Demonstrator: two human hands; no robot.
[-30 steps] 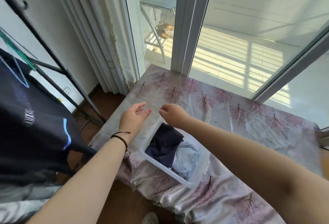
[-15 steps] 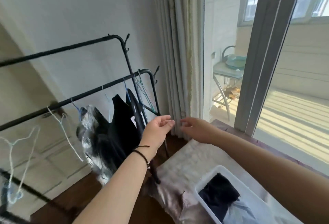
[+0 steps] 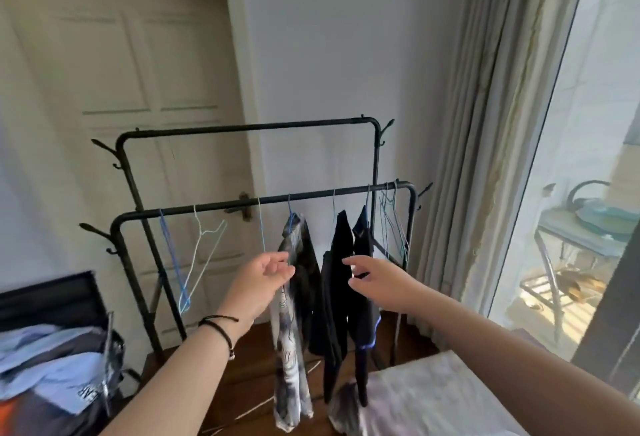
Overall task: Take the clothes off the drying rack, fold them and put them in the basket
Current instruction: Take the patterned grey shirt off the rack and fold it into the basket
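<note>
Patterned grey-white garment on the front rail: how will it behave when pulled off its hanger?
Probably floppy: the patterned garment hangs in long limp folds below its blue hanger. Likely light, since a thin wire hanger carries it. It may drag the hanger along the front rail or snag the black garments right beside it; the left hand looks nearest.

Only one text shows — dark letters on a white cloth point(image 3: 74, 390) in the pile at the lower left. They look like "NR", seen turned; the rest is hidden.
</note>
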